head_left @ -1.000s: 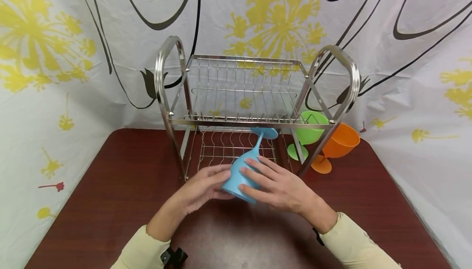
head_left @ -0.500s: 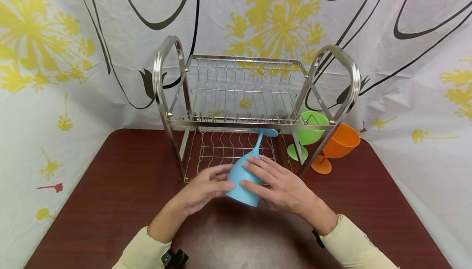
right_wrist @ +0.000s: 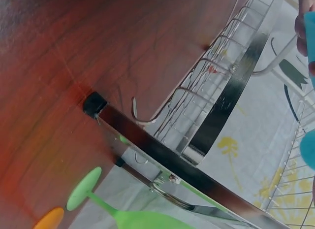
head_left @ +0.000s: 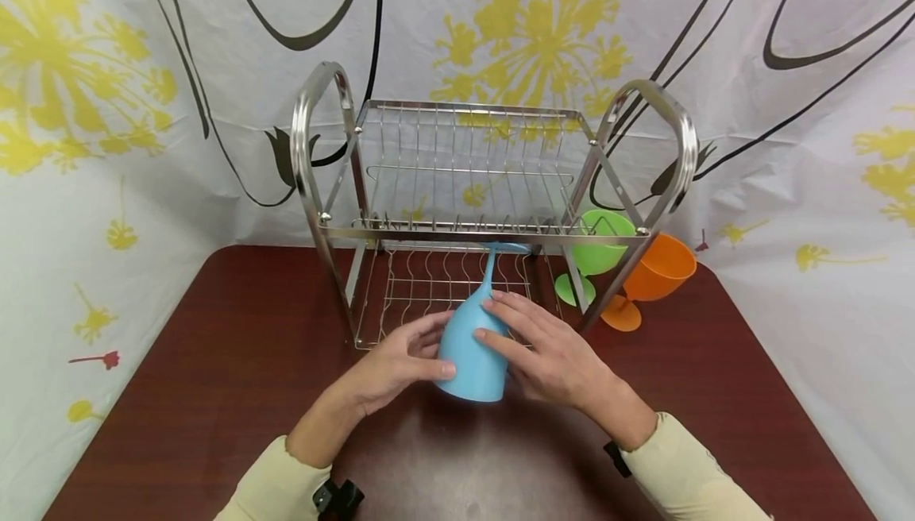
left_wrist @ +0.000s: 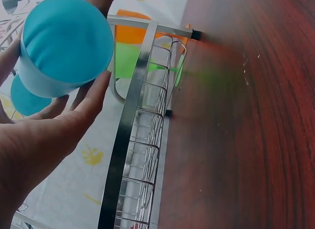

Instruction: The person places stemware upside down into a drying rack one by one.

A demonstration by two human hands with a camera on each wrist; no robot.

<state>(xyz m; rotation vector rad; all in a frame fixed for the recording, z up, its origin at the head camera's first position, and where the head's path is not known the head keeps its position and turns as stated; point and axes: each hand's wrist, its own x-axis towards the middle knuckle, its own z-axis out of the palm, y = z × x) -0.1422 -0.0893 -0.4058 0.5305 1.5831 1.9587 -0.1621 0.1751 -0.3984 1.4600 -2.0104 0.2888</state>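
A light blue plastic wine goblet (head_left: 473,352) is held upside down, its bowl opening low and its stem and foot reaching up and back to the rack's upper shelf edge. My left hand (head_left: 400,358) grips the bowl from the left, thumb on its front near the rim, fingers partly hidden behind. On the other side my right hand (head_left: 554,358) holds the bowl with its fingers on the upper right. The goblet's mouth (left_wrist: 66,39) faces the camera in the left wrist view. Only slivers of the goblet (right_wrist: 310,47) show in the right wrist view.
Behind the hands stands a two-tier metal dish rack (head_left: 465,237) with a wire lower shelf (head_left: 418,291). At its right side are a green goblet (head_left: 600,255) and an orange goblet (head_left: 658,271), both upright. A patterned curtain (head_left: 236,92) surrounds the dark red wooden table (head_left: 214,394).
The blue goblet has turned from a slant to nearly straight, its foot shifting left and its rim swinging slightly right. Both hands have stayed on it, with the right fingers shifted a little.
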